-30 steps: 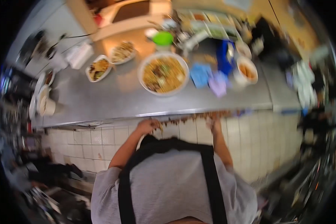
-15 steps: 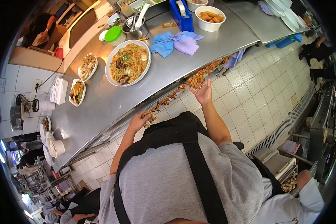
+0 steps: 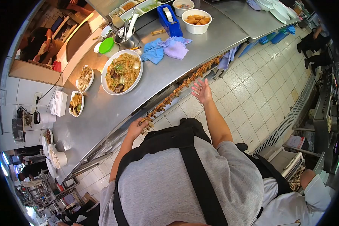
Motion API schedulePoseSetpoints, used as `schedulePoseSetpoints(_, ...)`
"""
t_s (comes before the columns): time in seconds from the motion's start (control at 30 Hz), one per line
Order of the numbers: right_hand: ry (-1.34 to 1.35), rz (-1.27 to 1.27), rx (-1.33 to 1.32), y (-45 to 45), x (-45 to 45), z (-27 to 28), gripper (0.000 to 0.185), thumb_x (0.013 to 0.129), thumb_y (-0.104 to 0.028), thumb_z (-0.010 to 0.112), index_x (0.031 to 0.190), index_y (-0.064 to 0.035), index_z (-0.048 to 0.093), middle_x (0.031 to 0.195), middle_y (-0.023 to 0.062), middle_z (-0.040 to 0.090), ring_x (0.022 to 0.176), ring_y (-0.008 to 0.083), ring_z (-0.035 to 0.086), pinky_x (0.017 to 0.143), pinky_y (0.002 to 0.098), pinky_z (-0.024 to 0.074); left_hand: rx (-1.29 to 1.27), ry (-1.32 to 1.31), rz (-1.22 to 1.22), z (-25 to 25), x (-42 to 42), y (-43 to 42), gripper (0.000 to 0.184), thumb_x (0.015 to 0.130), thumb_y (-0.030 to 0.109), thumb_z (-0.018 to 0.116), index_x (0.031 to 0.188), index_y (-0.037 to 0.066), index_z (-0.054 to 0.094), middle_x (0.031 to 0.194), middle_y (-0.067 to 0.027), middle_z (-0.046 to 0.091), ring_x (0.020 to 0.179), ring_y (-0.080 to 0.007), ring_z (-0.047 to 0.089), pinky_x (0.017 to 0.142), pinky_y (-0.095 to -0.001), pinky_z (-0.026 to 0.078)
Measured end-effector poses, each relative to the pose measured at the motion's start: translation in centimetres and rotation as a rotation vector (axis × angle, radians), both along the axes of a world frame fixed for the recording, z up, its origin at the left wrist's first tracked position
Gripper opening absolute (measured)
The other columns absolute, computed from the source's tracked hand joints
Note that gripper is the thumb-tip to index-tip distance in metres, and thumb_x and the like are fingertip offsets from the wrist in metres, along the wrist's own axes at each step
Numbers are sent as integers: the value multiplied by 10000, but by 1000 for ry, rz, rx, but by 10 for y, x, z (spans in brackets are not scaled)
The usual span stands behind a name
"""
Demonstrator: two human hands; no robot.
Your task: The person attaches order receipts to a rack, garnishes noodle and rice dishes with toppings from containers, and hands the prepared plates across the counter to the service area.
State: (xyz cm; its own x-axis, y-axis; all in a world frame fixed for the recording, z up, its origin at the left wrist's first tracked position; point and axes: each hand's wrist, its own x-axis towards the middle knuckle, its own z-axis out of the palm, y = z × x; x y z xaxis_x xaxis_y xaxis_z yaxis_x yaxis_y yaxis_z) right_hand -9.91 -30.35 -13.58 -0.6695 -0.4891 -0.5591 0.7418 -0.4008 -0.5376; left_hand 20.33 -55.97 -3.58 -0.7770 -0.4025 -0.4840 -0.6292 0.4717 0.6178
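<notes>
A long row of wooden clothespins [image 3: 179, 91] runs along the front edge of the steel counter [image 3: 118, 113]. At the near end of that row, my left hand [image 3: 136, 129] has its fingers curled around a few of the pins, whose ends stick out past the fingertips. My right hand [image 3: 202, 92] is open beside the far half of the row, palm turned up and fingers apart. Nothing lies in it, and a small gap separates it from the pins. What the pins are clipped to is hidden.
On the counter stand a noodle plate [image 3: 121, 89], two small dishes of food, a bowl of fried pieces [image 3: 196, 27], a blue tape dispenser [image 3: 171, 22], cloths [image 3: 174, 47] and a utensil pot [image 3: 128, 40]. A person in white [image 3: 290, 211] is close at lower right.
My right hand has drawn slightly away from the clothespins, its fingers still spread. My left hand stays at the near end of the row. The view has shifted a little.
</notes>
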Motion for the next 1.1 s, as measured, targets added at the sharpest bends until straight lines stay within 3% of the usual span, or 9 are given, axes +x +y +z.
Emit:
schedulePoseSetpoints(0.27, 170, -161, 139, -2, -20, -24, 654, 828, -503, 606, 1326, -114, 440, 1297, 96, 480, 1167, 252, 472, 917, 452, 414, -119, -42, -30, 3, 1, 2, 495, 790, 482, 603, 1125, 118, 613, 988, -170, 656, 950, -327, 608, 814, -393, 457)
schedulePoseSetpoints(0.47, 182, -390, 517, 52, -24, 16, 244, 856, -306, 602, 1028, -135, 578, 966, 17, 623, 795, 134, 608, 639, 305, 466, -177, -70, 12, -7, -1, 3, 561, 789, 513, 589, 1168, 99, 580, 1118, -176, 608, 1046, -346, 563, 886, -410, 443)
schedulePoseSetpoints(0.57, 492, -358, 494, 47, -31, 65, 176, 884, -257, 582, 964, -99, 592, 852, 33, 626, 699, 112, 582, 571, 258, 452, -189, -38, -29, -13, -4, 4, 622, 789, 466, 604, 1262, 77, 497, 1169, -181, 568, 1113, -343, 522, 940, -399, 417)
schedulePoseSetpoints(0.7, 925, -77, 430, -44, -39, 148, 176, 872, -207, 627, 859, -34, 599, 742, 15, 590, 632, 81, 512, 540, 229, 432, -580, 18, -37, -16, -9, 22, 621, 774, 326, 633, 1306, 70, 439, 1227, -213, 494, 1118, -388, 492, 974, -429, 383)
schedulePoseSetpoints(0.83, 1674, 131, 731, -160, -35, 224, 201, 842, -223, 639, 831, -29, 589, 741, 111, 614, 661, 252, 592, 579, 367, 459, -473, 134, 71, -7, -13, 30, 504, 802, 263, 608, 1251, 53, 516, 1154, -212, 562, 1048, -360, 563, 920, -401, 443)
schedulePoseSetpoints(0.9, 1868, 102, 820, -208, -33, 244, 183, 831, -222, 621, 821, -43, 587, 777, 159, 624, 706, 350, 603, 621, 437, 470, -156, 272, 94, 5, -8, 25, 462, 807, 273, 608, 1206, 46, 551, 1041, -210, 611, 958, -366, 598, 861, -405, 472)
schedulePoseSetpoints(0.93, 1881, 156, 912, -225, -35, 247, 204, 827, -243, 622, 818, -42, 591, 779, 165, 629, 718, 357, 606, 634, 437, 473, 1, 342, 104, 14, -6, 21, 443, 810, 277, 608, 1184, 43, 569, 985, -208, 635, 913, -369, 615, 832, -408, 486)
schedulePoseSetpoints(0.97, 1891, 210, 1004, -242, -35, 248, 225, 822, -264, 623, 816, -41, 594, 781, 171, 634, 729, 364, 610, 646, 436, 476, 31, 398, 106, 25, -2, 18, 314, 881, 189, 570, 1154, 37, 590, 854, -116, 663, 761, -239, 638, 713, -316, 512)
schedulePoseSetpoints(1.1, 1814, 462, 1126, -276, -42, 226, 316, 827, -368, 600, 886, -59, 631, 837, 167, 661, 780, 360, 635, 677, 445, 491, 384, 527, 437, 61, 3, -11, 259, 908, 160, 547, 1114, 11, 596, 756, -52, 628, 656, -100, 587, 604, -253, 503)
